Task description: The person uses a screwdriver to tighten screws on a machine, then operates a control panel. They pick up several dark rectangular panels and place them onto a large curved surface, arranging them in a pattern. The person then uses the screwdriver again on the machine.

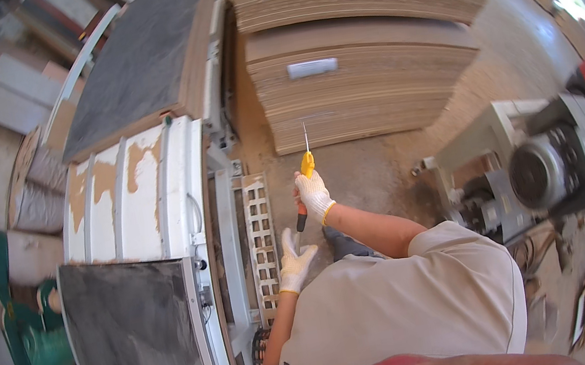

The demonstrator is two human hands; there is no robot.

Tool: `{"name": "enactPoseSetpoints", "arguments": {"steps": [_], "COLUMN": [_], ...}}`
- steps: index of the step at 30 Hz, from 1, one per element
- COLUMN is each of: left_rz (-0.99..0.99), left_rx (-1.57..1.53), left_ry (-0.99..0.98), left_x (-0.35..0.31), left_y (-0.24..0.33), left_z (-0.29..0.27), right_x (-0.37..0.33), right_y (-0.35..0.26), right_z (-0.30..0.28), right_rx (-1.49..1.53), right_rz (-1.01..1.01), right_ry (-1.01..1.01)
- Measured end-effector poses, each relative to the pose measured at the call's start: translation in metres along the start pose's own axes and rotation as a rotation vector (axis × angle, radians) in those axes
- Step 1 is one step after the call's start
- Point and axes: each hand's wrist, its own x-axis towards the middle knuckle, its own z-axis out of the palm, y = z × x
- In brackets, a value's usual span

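My right hand, in a white knitted glove with a yellow cuff, is closed around a yellow-handled knife. Its thin metal blade points away from me, toward the stacked boards. An orange and black handle sticks out of the near side of the same fist; I cannot tell whether it belongs to the knife or is a second tool. Just below its black end is my gloved left hand, fingers apart. Something thin and grey shows between those fingers, too small to name.
Tall stacks of brown boards stand ahead, with a white label on the edges. Left is a white-framed machine with dark panels and a slotted white strip. A machine with a motor stands at right.
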Motion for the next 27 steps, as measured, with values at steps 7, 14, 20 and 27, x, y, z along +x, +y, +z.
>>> {"name": "enactPoseSetpoints", "arguments": {"steps": [7, 14, 20, 27], "left_rz": [0.309, -0.37, -0.295, -0.208], "left_rx": [0.338, -0.135, 0.054, 0.069], "left_ry": [0.616, 0.471, 0.447, 0.816], "left_x": [0.092, 0.07, 0.077, 0.101], "left_y": [0.073, 0.1, 0.11, 0.112], "left_z": [-0.039, -0.124, -0.15, -0.212], "right_x": [-0.004, 0.214, 0.292, 0.203], "right_y": [-0.049, -0.113, -0.165, -0.081], "right_z": [0.087, 0.205, 0.306, 0.394], "right_rx": [-0.935, -0.07, -0.399, -0.197], "right_rz": [-0.405, 0.157, 0.225, 0.392], "right_ry": [-0.841, -1.022, -1.333, -1.288]}}
